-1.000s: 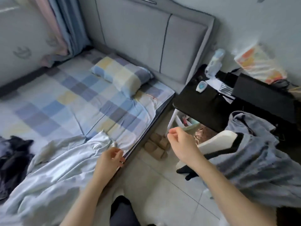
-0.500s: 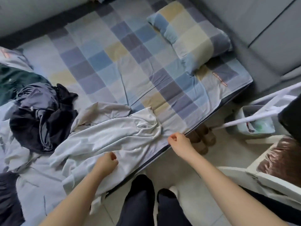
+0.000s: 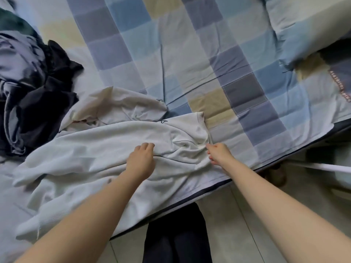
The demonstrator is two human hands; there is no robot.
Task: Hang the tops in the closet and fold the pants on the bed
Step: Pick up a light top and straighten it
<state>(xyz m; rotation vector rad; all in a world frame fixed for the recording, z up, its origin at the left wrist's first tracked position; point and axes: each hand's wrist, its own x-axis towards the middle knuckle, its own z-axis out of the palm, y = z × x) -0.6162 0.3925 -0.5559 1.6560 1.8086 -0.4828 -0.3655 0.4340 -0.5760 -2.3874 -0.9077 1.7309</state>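
At frame centre, the left hand (image 3: 141, 160) and right hand (image 3: 218, 153) both grip a crumpled white garment (image 3: 95, 154) on the checked bed (image 3: 190, 54).

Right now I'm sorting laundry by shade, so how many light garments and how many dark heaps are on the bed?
Light garments: 1, the white garment under both hands
Dark heaps: 1, the dark clothes pile, pieces uncountable
Total: 2
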